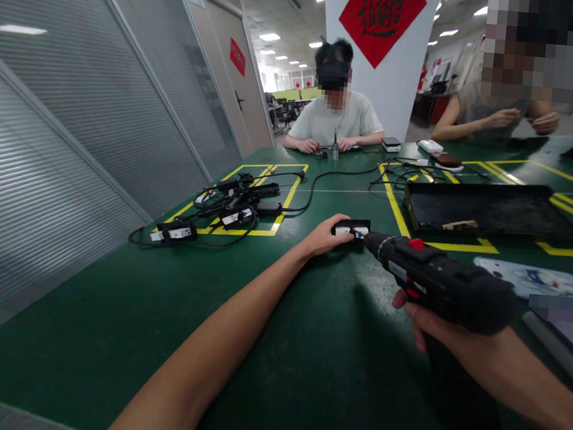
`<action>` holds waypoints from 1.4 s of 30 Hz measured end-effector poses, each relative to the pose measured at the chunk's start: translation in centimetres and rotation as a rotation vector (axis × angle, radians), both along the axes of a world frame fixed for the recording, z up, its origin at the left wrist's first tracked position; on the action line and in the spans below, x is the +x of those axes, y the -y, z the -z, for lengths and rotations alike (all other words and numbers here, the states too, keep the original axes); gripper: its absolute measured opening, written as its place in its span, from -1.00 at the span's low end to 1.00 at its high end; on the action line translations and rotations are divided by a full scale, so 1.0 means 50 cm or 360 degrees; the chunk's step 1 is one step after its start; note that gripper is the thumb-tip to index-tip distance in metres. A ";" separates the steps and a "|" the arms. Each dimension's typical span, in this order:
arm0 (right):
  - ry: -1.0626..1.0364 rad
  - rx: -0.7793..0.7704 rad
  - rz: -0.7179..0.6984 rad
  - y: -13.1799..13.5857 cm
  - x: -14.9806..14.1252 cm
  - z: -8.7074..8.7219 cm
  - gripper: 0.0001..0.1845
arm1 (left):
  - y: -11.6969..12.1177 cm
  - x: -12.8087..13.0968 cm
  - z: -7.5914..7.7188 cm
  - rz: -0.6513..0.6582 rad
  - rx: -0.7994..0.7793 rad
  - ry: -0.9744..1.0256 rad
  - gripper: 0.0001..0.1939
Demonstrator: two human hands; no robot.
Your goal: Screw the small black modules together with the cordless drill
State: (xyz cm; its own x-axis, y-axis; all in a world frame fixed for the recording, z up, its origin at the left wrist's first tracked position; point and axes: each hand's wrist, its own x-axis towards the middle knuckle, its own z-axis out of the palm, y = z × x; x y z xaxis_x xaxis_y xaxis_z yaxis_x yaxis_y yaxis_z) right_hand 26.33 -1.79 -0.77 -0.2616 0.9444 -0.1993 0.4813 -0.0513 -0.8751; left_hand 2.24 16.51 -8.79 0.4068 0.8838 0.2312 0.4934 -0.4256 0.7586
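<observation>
My right hand (pixel 437 322) is wrapped round the grip of a black cordless drill (pixel 441 282) with red switches. The drill points left, and its tip meets the right part of a small black-and-white device (pixel 353 229); whether it touches a screw there I cannot make out. My left hand (pixel 328 237) grips the left end of this device against the green tabletop (pixel 275 348). The device resembles the black-and-white boxes (pixel 179 232) with cables lying farther left.
A tangle of black cables and adapters (pixel 237 201) lies inside yellow tape at left. A cable (pixel 313 190) runs from it to the right. Beyond the drill are a black tray (pixel 487 209) and a clear-lidded case (pixel 536 280). Two people sit across the table.
</observation>
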 end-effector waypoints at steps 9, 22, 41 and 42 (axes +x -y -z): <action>0.0066 0.0033 0.0009 0.004 0.001 0.007 -0.61 | 0.003 0.001 0.003 0.0015 -0.0031 0.0048 -0.45; 0.0197 -0.0033 0.0126 0.009 -0.011 -0.014 -0.59 | -0.001 -0.004 -0.001 0.0055 -0.0007 0.0047 -0.46; 0.0281 0.0059 0.0122 0.003 -0.006 0.006 -0.55 | -0.003 -0.004 -0.001 0.0081 -0.0056 0.0039 -0.44; 0.0232 0.0051 0.0147 0.001 -0.005 0.011 -0.57 | -0.004 -0.004 0.000 0.0079 -0.0066 0.0035 -0.44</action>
